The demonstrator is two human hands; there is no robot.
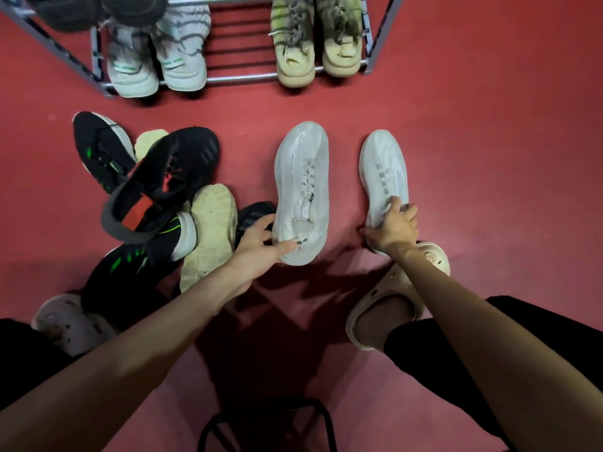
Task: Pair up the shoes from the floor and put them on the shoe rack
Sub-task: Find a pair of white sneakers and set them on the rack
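Looking down at a red floor (456, 109). Left hand (261, 244) gripping the heel of one white sneaker (301, 177); right hand (393, 226) closing over the heel of the matching white sneaker (385, 168), the two lying side by side, apart, toes toward the shoe rack (241, 78). Resting on the rack's lowest shelf: a pale grey pair (156, 60) and a beige pair (316, 44). Lying heaped at left: black sneakers (163, 181) and a cream shoe (212, 230).
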